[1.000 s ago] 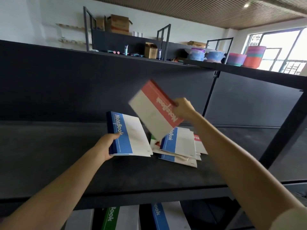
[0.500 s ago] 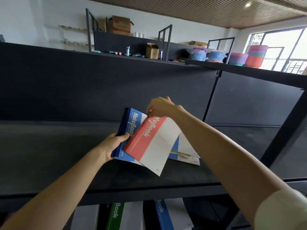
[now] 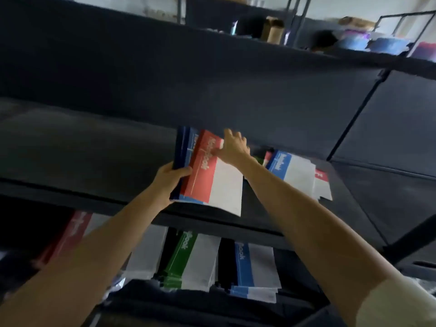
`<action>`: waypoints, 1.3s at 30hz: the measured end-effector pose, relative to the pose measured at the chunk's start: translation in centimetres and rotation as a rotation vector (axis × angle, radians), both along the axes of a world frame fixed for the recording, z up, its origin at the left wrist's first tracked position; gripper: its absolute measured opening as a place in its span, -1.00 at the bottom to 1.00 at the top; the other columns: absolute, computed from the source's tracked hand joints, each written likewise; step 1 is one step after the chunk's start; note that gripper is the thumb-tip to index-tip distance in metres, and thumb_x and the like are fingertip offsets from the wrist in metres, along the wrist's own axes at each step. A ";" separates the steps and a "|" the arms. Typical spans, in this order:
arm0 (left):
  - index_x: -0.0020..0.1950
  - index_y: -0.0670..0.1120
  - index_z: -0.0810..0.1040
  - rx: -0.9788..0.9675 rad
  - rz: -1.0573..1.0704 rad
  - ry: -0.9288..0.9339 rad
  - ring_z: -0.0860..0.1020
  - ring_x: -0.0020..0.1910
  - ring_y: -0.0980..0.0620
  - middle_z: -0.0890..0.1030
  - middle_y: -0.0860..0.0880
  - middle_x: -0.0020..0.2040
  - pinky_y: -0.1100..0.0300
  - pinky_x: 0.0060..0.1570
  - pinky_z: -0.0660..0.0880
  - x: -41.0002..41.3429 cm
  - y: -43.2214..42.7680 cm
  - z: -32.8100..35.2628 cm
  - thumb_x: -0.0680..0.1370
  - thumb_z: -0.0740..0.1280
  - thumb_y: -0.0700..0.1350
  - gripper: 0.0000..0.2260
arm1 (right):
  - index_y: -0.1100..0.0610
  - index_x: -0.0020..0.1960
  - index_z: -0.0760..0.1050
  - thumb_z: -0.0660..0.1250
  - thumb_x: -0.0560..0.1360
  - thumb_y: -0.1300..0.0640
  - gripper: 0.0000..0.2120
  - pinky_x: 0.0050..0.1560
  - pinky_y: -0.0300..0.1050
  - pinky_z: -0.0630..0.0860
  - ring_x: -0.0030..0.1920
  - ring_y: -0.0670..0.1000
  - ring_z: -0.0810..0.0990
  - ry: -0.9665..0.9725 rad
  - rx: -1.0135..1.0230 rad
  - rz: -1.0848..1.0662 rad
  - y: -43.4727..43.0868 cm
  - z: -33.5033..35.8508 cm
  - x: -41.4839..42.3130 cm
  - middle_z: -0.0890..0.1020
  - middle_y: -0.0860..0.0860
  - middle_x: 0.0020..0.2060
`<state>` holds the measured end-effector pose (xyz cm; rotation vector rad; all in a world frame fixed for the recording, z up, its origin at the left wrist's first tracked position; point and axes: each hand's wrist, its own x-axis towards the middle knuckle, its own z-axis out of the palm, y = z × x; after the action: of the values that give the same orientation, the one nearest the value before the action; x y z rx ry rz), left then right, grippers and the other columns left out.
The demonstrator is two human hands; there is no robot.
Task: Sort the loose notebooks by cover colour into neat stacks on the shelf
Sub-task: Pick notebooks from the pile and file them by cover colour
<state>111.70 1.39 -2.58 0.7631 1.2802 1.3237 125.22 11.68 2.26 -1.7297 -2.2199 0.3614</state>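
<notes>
Right hand [image 3: 233, 147], fingers flat, has brought the red notebook [image 3: 207, 180] down onto the blue notebooks [image 3: 192, 147] gripped by left hand [image 3: 171, 179] over the shelf [image 3: 94, 149]. Colours mixed in one bundle; red needs its own stack.

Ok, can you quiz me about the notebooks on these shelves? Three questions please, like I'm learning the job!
1. True or false: the red-and-white paper notebook lies on top of the blue-and-white paper notebooks.
2. The left hand is: A) gripping that bundle's spine edge, B) lying flat and empty, C) holding a pencil.
3. Fill in: under the dark shelf board, the stack between the red notebook stack and the blue notebook stack is ____.
Key: 1 true; 2 A; 3 green, the green notebook stack.
</notes>
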 end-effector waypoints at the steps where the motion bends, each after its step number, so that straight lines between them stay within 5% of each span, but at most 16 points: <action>1: 0.26 -0.14 0.45 0.008 0.077 -0.037 0.58 -0.20 -0.04 0.58 -0.12 -0.04 0.09 -0.29 0.48 -0.4 -0.4 -0.1 0.58 0.27 -0.23 -0.75 | 0.13 0.50 0.08 0.34 0.51 -0.03 -0.31 0.35 0.13 0.25 0.42 0.21 0.21 0.061 -0.027 -0.019 -0.3 -0.6 -0.3 0.24 0.16 0.41; 5: 0.26 -0.16 0.45 0.084 0.280 -0.131 0.61 -0.25 0.01 0.60 -0.08 -0.10 0.11 -0.30 0.53 -2.5 -3.1 -0.7 0.59 0.25 -0.23 -0.76 | 0.26 0.42 0.20 0.34 0.49 0.08 -0.40 0.07 -0.10 0.53 0.17 0.13 0.52 0.387 -0.289 -0.061 -2.7 -2.1 -2.3 0.45 0.15 0.24; 8: 0.24 -0.15 0.45 0.130 0.300 -0.167 0.66 -0.23 0.03 0.62 -0.09 -0.06 0.13 -0.28 0.58 -4.7 -6.0 -1.2 0.61 0.22 -0.17 -0.78 | 0.32 -0.01 0.47 0.39 0.48 0.19 -0.79 -0.33 -0.27 0.52 -0.25 -0.02 0.57 0.626 -0.499 -0.037 -5.5 -2.2 -4.1 0.57 0.11 -0.10; 11: 0.36 -0.11 0.39 0.142 0.274 -0.193 0.65 -0.11 0.00 0.63 -0.08 0.04 0.06 -0.16 0.56 -7.0 -8.8 -1.4 0.62 0.20 -0.10 -0.69 | 0.37 0.09 0.48 0.45 0.42 0.29 -0.70 -0.02 0.00 0.59 -0.06 0.14 0.63 0.776 -0.566 -0.103 -8.5 -2.4 -6.1 0.60 0.20 0.03; 14: 0.37 -0.06 0.36 0.116 0.260 -0.253 0.67 -0.21 0.06 0.63 -0.04 0.00 0.15 -0.31 0.57 -8.6 -12.3 -1.2 0.64 0.14 -0.03 -0.69 | 0.35 0.16 0.47 0.45 0.41 0.35 -0.65 0.03 0.02 0.57 0.06 0.18 0.61 0.850 -0.600 -0.148 -12.3 -2.6 -8.3 0.59 0.19 0.04; 17: 0.33 -0.06 0.37 0.048 0.217 -0.321 0.67 -0.25 0.04 0.61 -0.06 -0.02 0.18 -0.40 0.56 -10.4 -17.1 -1.5 0.66 0.06 0.02 -0.69 | 0.34 0.14 0.51 0.44 0.40 0.39 -0.68 0.05 -0.01 0.55 0.08 0.18 0.60 0.875 -0.576 -0.182 -16.8 -3.9 -10.7 0.61 0.18 0.06; 21: 0.34 -0.11 0.39 -0.066 0.193 -0.360 0.60 -0.03 -0.08 0.60 -0.15 0.07 0.01 -0.20 0.52 -14.5 -24.3 -4.0 0.65 0.10 0.03 -0.66 | 0.36 0.16 0.51 0.39 0.42 0.42 -0.69 0.04 -0.04 0.53 0.11 0.18 0.59 0.894 -0.587 -0.220 -24.0 -6.7 -14.4 0.60 0.20 0.08; 25: 0.21 -0.17 0.44 -0.181 0.154 -0.374 0.59 -0.05 -0.14 0.65 -0.19 -0.08 -0.06 -0.25 0.58 -17.4 -31.0 -6.4 0.64 0.13 -0.09 -0.76 | 0.39 0.19 0.47 0.34 0.45 0.45 -0.70 -0.05 -0.14 0.50 0.11 0.18 0.58 0.855 -0.659 -0.253 -30.5 -10.2 -17.3 0.58 0.23 0.13; 29: 0.26 -0.12 0.36 -0.245 0.197 -0.314 0.54 -0.11 -0.11 0.56 -0.17 -0.07 -0.09 -0.10 0.47 -19.2 -35.6 -8.7 0.62 0.15 -0.26 -0.78 | 0.28 0.26 0.35 0.26 0.49 0.45 -0.64 0.18 0.04 0.46 0.15 0.17 0.52 0.776 -0.802 -0.164 -35.0 -13.7 -19.2 0.51 0.24 0.23; 32: 0.19 -0.12 0.34 -0.293 0.253 -0.311 0.52 -0.10 -0.12 0.54 -0.17 -0.09 -0.07 -0.07 0.46 -20.3 -37.6 -10.5 0.60 0.19 -0.29 -0.81 | 0.27 0.13 0.46 0.26 0.51 0.43 -0.78 0.25 0.07 0.44 0.24 0.19 0.50 0.822 -0.987 -0.197 -36.5 -16.3 -20.0 0.53 0.19 0.19; 34: 0.22 -0.10 0.32 -0.317 0.278 -0.321 0.51 0.05 -0.18 0.53 -0.18 -0.01 -0.06 0.03 0.44 -20.9 -38.1 -11.4 0.60 0.20 -0.28 -0.78 | 0.27 0.02 0.50 0.25 0.51 0.43 -0.86 0.19 0.04 0.45 0.15 0.15 0.53 0.843 -1.068 -0.250 -37.0 -17.7 -20.2 0.53 0.16 0.08; 39: 0.40 -0.12 0.28 -0.346 0.323 -0.339 0.46 0.26 -0.20 0.48 -0.21 0.27 -0.09 0.17 0.40 -22.7 -36.6 -13.1 0.60 0.23 -0.22 -0.63 | 0.27 0.27 0.39 0.32 0.48 0.36 -0.63 -0.11 0.02 0.55 0.00 0.11 0.52 0.611 -1.012 -0.232 -36.0 -20.1 -21.8 0.52 0.18 0.11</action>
<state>89.00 -35.26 -15.71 0.0843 1.3398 1.3632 103.44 -24.35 -17.87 -1.8516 -1.4046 1.8868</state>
